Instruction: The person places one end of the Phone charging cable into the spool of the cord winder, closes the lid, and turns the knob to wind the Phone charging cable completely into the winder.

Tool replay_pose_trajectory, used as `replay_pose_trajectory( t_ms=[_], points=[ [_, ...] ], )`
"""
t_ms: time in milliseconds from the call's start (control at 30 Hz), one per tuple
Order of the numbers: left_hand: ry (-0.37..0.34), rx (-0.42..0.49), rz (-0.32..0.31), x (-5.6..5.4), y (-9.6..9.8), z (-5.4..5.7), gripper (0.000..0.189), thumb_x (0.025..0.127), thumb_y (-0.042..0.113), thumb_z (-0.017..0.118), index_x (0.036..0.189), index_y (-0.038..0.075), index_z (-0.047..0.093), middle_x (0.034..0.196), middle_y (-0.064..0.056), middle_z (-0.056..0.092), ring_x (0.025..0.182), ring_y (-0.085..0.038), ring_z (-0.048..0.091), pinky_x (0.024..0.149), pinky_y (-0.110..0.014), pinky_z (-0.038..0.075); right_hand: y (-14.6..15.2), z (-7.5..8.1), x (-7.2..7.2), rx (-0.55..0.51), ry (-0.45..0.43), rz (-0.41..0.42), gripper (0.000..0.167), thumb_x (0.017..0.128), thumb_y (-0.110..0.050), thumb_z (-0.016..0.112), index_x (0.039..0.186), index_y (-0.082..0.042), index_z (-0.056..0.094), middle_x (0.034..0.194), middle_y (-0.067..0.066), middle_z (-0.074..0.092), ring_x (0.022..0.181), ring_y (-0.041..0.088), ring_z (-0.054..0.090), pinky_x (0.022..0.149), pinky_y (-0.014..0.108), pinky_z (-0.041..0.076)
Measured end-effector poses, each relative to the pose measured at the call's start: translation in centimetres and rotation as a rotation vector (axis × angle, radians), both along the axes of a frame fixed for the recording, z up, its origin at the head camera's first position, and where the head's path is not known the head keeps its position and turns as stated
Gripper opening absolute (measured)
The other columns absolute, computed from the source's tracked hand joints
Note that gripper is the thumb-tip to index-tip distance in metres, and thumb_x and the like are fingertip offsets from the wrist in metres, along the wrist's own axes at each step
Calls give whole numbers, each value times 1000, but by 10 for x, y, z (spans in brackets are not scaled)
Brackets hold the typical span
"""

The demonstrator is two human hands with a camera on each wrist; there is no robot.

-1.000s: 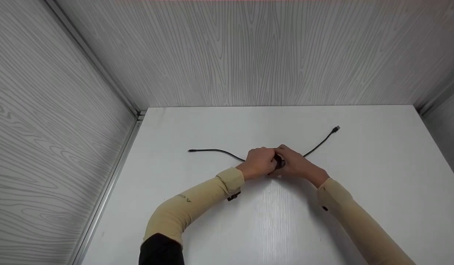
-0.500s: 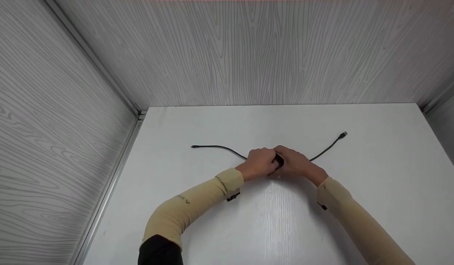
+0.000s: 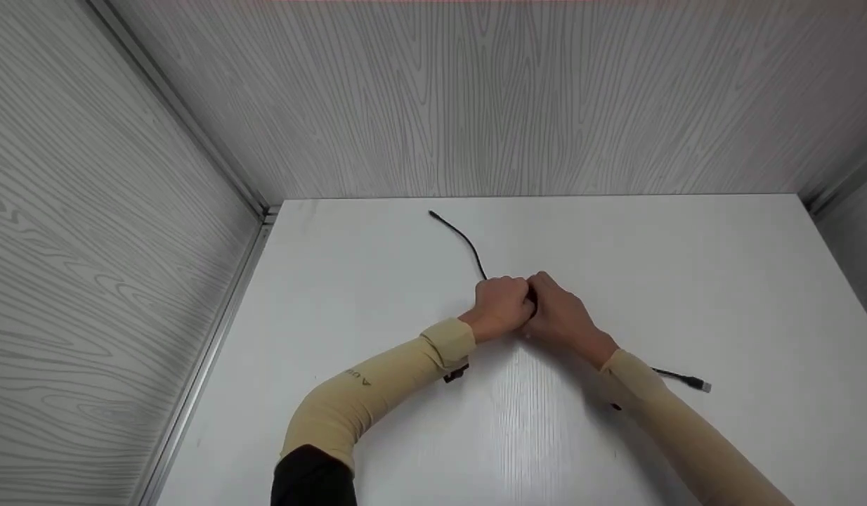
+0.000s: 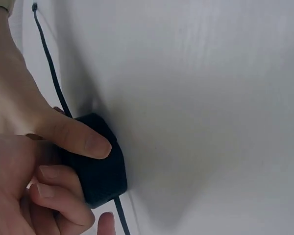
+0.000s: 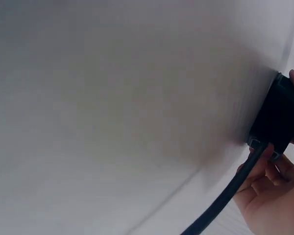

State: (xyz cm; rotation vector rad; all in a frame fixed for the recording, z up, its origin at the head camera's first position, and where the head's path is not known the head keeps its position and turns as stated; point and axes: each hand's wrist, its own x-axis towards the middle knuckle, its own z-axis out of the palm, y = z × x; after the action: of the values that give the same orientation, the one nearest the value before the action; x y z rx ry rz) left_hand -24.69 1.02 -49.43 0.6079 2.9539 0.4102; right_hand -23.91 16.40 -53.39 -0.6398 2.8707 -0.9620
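A dark blocky case (image 4: 100, 178) with a thin cable (image 3: 468, 242) leaving two of its sides is held between both hands, just above the white table. My right hand (image 3: 563, 316) grips the case, its thumb lying across the face in the left wrist view. Curled fingers of my left hand (image 4: 59, 196) hold it from the other side. One cable end, a small plug (image 3: 433, 213), points to the back. At the other end a USB plug (image 3: 699, 384) sticks out beyond the right sleeve. In the head view the hands hide most of the case.
The white tabletop (image 3: 377, 267) extends around the hands. Grey wood-grain panels (image 3: 433, 98) stand behind it and at both sides. A metal strip (image 3: 194, 386) runs along the table's left edge.
The case and its cable have turned clockwise in the head view. The small plug swung from the left towards the back, while the USB plug swung from back right to front right.
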Motion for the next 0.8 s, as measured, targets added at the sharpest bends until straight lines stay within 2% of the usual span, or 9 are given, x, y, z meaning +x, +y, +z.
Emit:
replay_pose_trajectory(
  t_ms=[133,333,433,567,667,800],
  points=[
    [-16,14,27,0,1,2,39,98,23,62,64,23,42,62,8,45,58,-8,43,51,-27,38,4,-6,-3,-50,-23,67,59,86,-19,84,139,-8,60,120,10,56,101,25,59,90,42,52],
    [-21,13,83,0,1,4,33,95,23,61,64,21,49,64,4,53,57,-10,45,49,-28,38,5,-9,-3,-116,-25,140,65,90,-13,82,147,-1,55,135,23,56,121,40,53,105,55,44],
    [-33,21,88,-1,1,3,32,95,24,62,65,21,52,66,4,55,57,-10,46,49,-28,38,1,-2,1,-52,-12,113,65,90,-18,83,146,-2,56,138,25,57,117,43,51,100,60,41],
    [-61,48,88,-3,1,2,31,92,20,62,63,21,51,63,6,52,55,-10,46,49,-28,38,-5,10,6,24,-24,53,60,90,-22,84,142,-2,61,137,23,61,116,43,57,101,60,47],
    [-82,57,91,-4,1,2,31,90,17,61,62,21,48,60,7,47,55,-10,44,48,-28,37,-8,15,9,25,-64,35,57,92,-20,81,142,-1,61,138,23,62,120,39,64,103,56,53],
    [-93,71,89,-5,-1,3,33,89,15,61,61,20,46,59,7,43,55,-10,42,47,-28,35,-11,18,11,-9,-130,20,59,94,-22,79,145,-1,59,142,23,60,121,38,63,104,56,53]
  ],
)
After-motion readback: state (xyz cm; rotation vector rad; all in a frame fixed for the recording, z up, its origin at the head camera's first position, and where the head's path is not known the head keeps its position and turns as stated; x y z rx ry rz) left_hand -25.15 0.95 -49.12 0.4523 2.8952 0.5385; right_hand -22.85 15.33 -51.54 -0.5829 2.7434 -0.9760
